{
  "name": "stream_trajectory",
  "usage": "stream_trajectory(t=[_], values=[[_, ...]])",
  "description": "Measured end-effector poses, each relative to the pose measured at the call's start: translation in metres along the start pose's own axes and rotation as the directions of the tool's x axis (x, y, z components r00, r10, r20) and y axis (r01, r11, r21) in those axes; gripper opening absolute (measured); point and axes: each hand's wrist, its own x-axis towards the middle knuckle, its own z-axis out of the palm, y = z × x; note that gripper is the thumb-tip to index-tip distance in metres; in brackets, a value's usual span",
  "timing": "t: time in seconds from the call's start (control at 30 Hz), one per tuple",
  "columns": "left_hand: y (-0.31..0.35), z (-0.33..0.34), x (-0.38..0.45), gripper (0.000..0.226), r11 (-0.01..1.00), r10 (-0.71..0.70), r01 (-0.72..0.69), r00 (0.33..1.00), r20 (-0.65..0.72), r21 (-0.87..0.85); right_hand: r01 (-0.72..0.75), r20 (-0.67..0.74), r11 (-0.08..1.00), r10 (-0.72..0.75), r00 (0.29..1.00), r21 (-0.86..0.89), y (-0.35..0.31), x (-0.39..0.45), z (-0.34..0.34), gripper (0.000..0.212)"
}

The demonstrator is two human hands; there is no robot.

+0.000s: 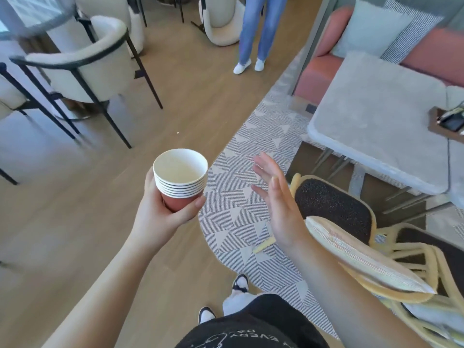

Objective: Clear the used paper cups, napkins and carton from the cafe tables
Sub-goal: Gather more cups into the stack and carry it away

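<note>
My left hand (160,212) grips a stack of several nested paper cups (180,177), red outside and white inside, held upright in the middle of the view above the wooden floor. The top cup looks empty. My right hand (276,197) hovers to the right of the stack, apart from it, palm turned inward, fingers spread and holding nothing.
A grey cafe table (371,121) stands at the right with a dark tray (447,121) at its edge. Wicker chairs (336,204) sit below it, cream armchairs (82,64) at the left. A person in jeans (253,33) stands ahead. A patterned rug (241,197) covers the floor.
</note>
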Motion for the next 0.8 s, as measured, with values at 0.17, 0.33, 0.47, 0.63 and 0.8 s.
stream_trajectory(t=[0.17,0.33,0.47,0.63,0.8], values=[[-0.007,0.004,0.069,0.067,0.998,0.045,-0.045,0.999,0.006,0.045,-0.013,-0.014,1.0,0.013,1.0,0.013,0.02,0.068,0.0,0.053],[-0.009,0.004,0.164,0.066,0.995,0.04,-0.037,0.999,-0.033,0.089,-0.025,0.0,0.999,0.025,1.0,0.025,0.04,0.161,-0.001,0.062],[0.004,0.01,0.235,0.066,0.993,0.027,-0.021,0.998,-0.054,0.119,-0.03,0.011,0.999,0.03,0.999,0.024,0.042,0.239,-0.007,0.062],[0.006,0.019,0.312,0.083,0.997,-0.007,0.01,0.999,-0.037,0.075,-0.035,0.026,0.999,0.034,0.999,0.035,0.035,0.317,-0.015,0.059],[-0.004,0.023,0.38,0.096,0.998,-0.061,0.06,0.997,0.039,0.024,-0.028,0.004,0.999,0.028,1.0,0.04,0.037,0.375,-0.014,0.069]])
